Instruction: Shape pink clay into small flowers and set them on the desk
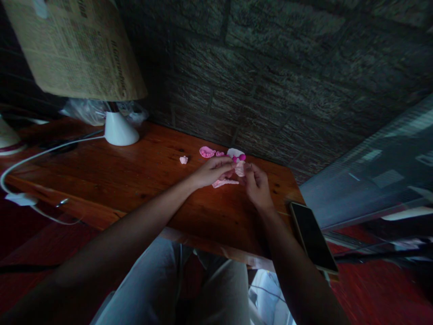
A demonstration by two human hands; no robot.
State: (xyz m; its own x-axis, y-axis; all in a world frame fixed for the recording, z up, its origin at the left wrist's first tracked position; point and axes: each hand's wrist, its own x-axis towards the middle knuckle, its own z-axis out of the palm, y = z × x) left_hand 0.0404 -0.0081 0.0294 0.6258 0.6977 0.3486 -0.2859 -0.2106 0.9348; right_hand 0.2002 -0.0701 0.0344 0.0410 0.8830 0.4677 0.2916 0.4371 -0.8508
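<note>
"Nearest me are the forearms (118, 243), reaching over pale trousers (149, 275) onto the table (152, 167). What's in those hands?"

"A pale pink piece (240, 169), up between both sets of fingertips."

"How is the left hand (218, 170) set?"

"Narrow, thumb and fingers pinched at the piece's near-left side. The right hand (257, 186) pinches the other side, fingers curled. From here I can't make out exactly where each tip presses."

"Anything under them?"

"A flat pink strip (225, 183) on the wood, just below the left hand. Past the fingers I see a pink pod (207, 151), a white scrap (234, 152) and some magenta bits (241, 157)."

"And that lump (183, 160)?"

"Pale pink, by itself, left of the left hand. Much farther left stands the lamp (94, 63)."

"To the right?"

"A phone (313, 234), dark-screened, beside the right forearm. The brick wall (203, 81) rises beyond both hands."
</note>
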